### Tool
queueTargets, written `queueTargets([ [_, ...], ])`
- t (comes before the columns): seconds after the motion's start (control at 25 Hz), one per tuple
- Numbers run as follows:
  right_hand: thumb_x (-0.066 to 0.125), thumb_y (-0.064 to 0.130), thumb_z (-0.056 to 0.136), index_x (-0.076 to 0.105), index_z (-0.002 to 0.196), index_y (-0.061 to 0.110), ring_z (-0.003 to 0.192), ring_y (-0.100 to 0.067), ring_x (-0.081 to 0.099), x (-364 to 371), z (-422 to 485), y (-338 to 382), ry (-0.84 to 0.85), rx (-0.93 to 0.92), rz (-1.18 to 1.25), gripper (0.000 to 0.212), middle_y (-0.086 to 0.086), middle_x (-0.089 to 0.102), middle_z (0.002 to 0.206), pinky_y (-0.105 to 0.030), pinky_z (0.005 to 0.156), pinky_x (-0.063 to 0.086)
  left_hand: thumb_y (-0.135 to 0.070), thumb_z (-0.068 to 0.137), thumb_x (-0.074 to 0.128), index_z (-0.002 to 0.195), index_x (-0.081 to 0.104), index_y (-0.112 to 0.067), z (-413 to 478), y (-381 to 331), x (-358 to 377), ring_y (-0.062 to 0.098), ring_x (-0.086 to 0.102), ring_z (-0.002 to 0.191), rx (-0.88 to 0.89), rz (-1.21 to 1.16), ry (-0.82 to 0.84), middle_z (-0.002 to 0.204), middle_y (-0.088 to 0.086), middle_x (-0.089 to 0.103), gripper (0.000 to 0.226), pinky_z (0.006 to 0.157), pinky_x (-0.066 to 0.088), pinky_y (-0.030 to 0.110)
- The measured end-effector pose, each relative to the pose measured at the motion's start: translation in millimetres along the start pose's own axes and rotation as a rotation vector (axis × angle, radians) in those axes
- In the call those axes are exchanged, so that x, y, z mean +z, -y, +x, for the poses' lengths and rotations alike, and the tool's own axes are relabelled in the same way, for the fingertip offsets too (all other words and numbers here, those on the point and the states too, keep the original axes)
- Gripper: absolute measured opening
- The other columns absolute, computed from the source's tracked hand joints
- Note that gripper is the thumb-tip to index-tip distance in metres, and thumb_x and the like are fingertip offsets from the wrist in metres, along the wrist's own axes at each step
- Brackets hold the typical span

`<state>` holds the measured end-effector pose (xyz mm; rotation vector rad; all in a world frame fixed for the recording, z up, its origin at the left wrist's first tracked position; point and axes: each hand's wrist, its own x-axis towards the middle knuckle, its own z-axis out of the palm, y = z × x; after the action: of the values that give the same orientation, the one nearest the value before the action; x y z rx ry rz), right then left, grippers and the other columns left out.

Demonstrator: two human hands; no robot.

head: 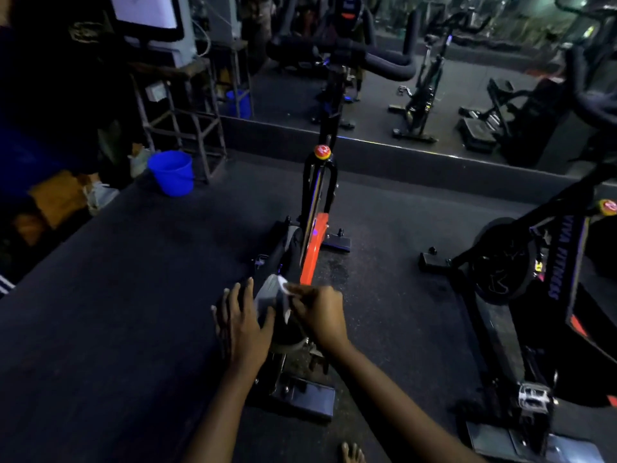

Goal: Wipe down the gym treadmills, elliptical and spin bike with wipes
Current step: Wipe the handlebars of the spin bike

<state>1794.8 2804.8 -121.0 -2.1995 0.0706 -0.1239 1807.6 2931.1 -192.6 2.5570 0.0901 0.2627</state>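
A black and orange spin bike (314, 235) stands in front of me, with its handlebars (377, 58) at the top and a red knob (322, 151) on the frame. Its grey saddle (265, 295) lies just below my hands. My left hand (242, 324) rests on the saddle's left side with straight, spread fingers. My right hand (319, 312) pinches a white wipe (284, 295) and holds it against the saddle's right side.
A second black spin bike (521, 272) stands to the right. A blue bucket (172, 172) sits on the floor at the left by a metal rack (187, 115). A wall mirror (434, 78) runs behind. Dark rubber floor (133, 295) spreads to the left. A bare foot (352, 454) shows at the bottom.
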Motion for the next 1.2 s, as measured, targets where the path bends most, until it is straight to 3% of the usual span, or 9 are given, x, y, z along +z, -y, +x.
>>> queueTargets([
  [0.08,0.059,0.001,0.083,0.069,0.11,0.012,0.093,0.003,0.057,-4,44,5,0.057,-0.148,-0.099,0.031,-0.008,0.068,0.106,-0.001,0.068,0.037,-0.045,0.085,0.044,0.132,0.053,-0.007,-7,-4,4,0.041,0.043,0.129,-0.002,0.055,-0.1,0.134,0.021,0.051,0.061,0.107,0.026,0.058],
  [0.28,0.053,0.01,0.087,0.064,0.113,0.0,0.101,-0.034,0.06,33,143,10,0.574,-0.55,-0.583,0.029,-0.022,0.065,0.108,-0.035,0.085,0.042,-0.051,0.079,0.04,0.119,0.063,-0.007,-9,-27,24,0.034,0.048,0.124,-0.133,0.185,-0.191,0.127,0.019,0.058,0.063,0.108,0.019,0.047],
  [0.44,0.045,0.01,0.093,0.061,0.116,-0.002,0.107,-0.038,0.057,59,157,21,0.888,-0.925,-0.843,0.03,-0.026,0.062,0.112,-0.041,0.089,0.041,-0.051,0.081,0.038,0.12,0.063,-0.011,-12,-58,40,0.034,0.053,0.122,-0.306,0.282,-0.179,0.13,0.017,0.056,0.061,0.106,0.022,0.045],
  [0.6,0.042,0.007,0.094,0.053,0.13,0.013,0.112,-0.037,0.053,58,172,18,0.871,-1.278,-0.961,0.039,-0.021,0.059,0.122,-0.038,0.091,0.038,-0.048,0.086,0.036,0.125,0.06,-0.011,-10,-75,49,0.033,0.05,0.125,-0.439,0.344,-0.222,0.132,0.015,0.056,0.059,0.109,0.021,0.041],
  [0.8,0.045,0.007,0.089,0.056,0.128,0.016,0.112,-0.032,0.055,35,220,-7,0.895,-1.322,-1.0,0.042,-0.015,0.062,0.12,-0.036,0.09,0.04,-0.051,0.09,0.033,0.127,0.058,-0.014,-9,-81,52,0.032,0.049,0.127,-0.499,0.423,-0.227,0.133,0.012,0.055,0.059,0.11,0.021,0.042],
  [0.92,0.057,0.022,0.091,0.056,0.128,0.02,0.114,-0.032,0.054,4,250,-4,0.988,-1.29,-0.948,0.038,-0.018,0.061,0.119,-0.032,0.088,0.039,-0.057,0.094,0.023,0.129,0.057,-0.015,-9,-81,54,0.03,0.045,0.128,-0.514,0.445,-0.231,0.134,0.01,0.055,0.064,0.11,0.022,0.042],
  [1.0,0.057,0.028,0.091,0.059,0.125,0.016,0.113,-0.033,0.054,0,267,-6,0.926,-1.208,-0.967,0.036,-0.021,0.061,0.117,-0.03,0.086,0.038,-0.057,0.092,0.027,0.129,0.057,-0.016,-9,-81,55,0.03,0.046,0.128,-0.516,0.448,-0.238,0.134,0.009,0.055,0.064,0.109,0.022,0.043],
  [1.08,0.057,0.027,0.09,0.057,0.127,0.015,0.111,-0.035,0.056,10,261,-16,0.82,-1.155,-0.947,0.039,-0.02,0.061,0.116,-0.033,0.089,0.04,-0.056,0.088,0.033,0.127,0.059,-0.016,-8,-81,55,0.032,0.049,0.126,-0.517,0.458,-0.234,0.132,0.01,0.057,0.062,0.108,0.023,0.043],
  [1.2,0.049,0.012,0.09,0.054,0.129,0.016,0.115,-0.028,0.055,23,212,-36,0.885,-1.185,-0.724,0.04,-0.011,0.057,0.126,-0.036,0.096,0.043,-0.059,0.091,0.025,0.127,0.059,-0.016,-8,-82,54,0.032,0.048,0.127,-0.52,0.491,-0.212,0.132,0.011,0.057,0.066,0.107,0.022,0.043],
])
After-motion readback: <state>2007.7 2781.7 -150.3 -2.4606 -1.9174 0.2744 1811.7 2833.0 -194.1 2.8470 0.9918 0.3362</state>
